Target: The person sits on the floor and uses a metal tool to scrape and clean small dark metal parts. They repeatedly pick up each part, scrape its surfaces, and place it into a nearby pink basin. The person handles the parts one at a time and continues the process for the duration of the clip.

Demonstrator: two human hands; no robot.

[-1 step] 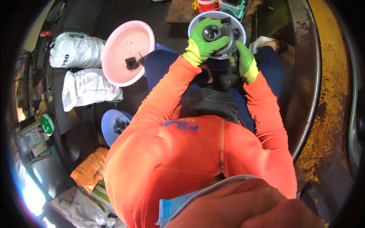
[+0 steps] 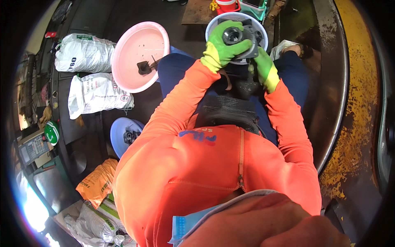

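My left hand [image 2: 222, 45], in a green glove with a yellow cuff, is closed around a dark grey plastic housing [image 2: 251, 50]. Its round clear-rimmed opening [image 2: 232, 36] faces up between my thumb and fingers. My right hand [image 2: 266, 68], gloved alike, is at the near right edge of the housing with its fingers bent; the fingertips are partly hidden, and what they grip cannot be made out. Beneath both hands is a pale blue-white basin [image 2: 265, 37] with more dark parts [image 2: 224, 19] in it, mostly covered by my hands.
A pink basin [image 2: 119, 61] at my left holds a dark square part with a stem [image 2: 144, 67]. Behind it lie white sacks [image 2: 84, 53]. A blue basin [image 2: 117, 136] with dark parts is nearer. A red bucket [image 2: 226, 5] stands far ahead, and a curved metal edge [image 2: 343, 99] runs along the right.
The housing has tilted slightly in my left hand. My right hand has slid a little lower along its edge, and the whole view has shifted slightly.
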